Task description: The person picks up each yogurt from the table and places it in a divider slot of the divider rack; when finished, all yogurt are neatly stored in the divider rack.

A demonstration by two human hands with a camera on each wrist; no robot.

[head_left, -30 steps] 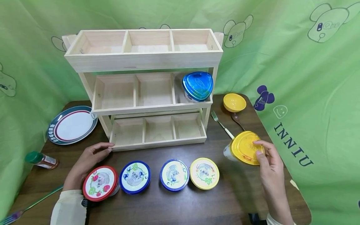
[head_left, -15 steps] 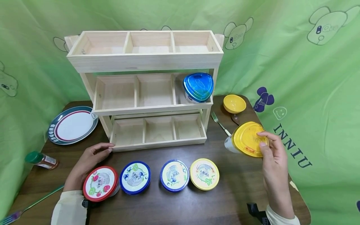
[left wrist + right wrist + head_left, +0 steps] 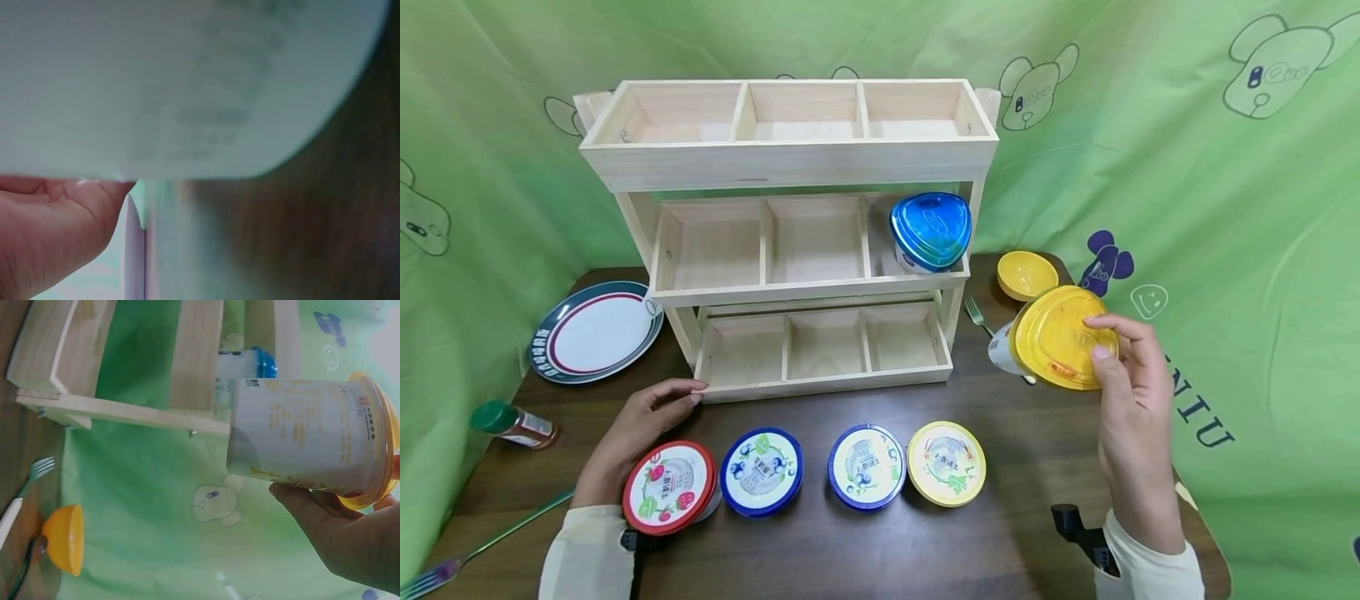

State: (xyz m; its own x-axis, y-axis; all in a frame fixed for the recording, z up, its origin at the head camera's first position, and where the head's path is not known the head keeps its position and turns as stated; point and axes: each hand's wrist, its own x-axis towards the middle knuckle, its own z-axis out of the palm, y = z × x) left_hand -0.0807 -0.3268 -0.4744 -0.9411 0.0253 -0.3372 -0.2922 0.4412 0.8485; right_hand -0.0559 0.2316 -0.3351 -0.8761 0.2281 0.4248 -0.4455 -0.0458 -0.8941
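My right hand [image 3: 1123, 392] grips a yellow-lidded cup [image 3: 1056, 337] in the air to the right of the wooden rack [image 3: 790, 158], tilted so its lid faces me. In the right wrist view the cup [image 3: 300, 434] shows a white printed wall above the palm [image 3: 340, 531]. A blue-lidded cup [image 3: 928, 231] sits in the right compartment of the rack's middle shelf. My left hand [image 3: 636, 429] lies flat on the table, fingertips at the rack's bottom tray, beside a red-lidded cup [image 3: 668, 487]. The left wrist view is blurred, filled by a pale cup wall [image 3: 187, 81].
Two blue-lidded cups [image 3: 762, 472] [image 3: 866, 466] and a yellow-lidded cup [image 3: 946, 462] stand in a row at the table front. A plate [image 3: 597, 331] and a bottle [image 3: 512, 424] lie left, a yellow bowl [image 3: 1026, 275] and a fork [image 3: 976, 312] right. Green cloth surrounds the table.
My right hand has raised the yellow-lidded cup off the table, up and slightly left toward the rack. The left hand has stayed still.
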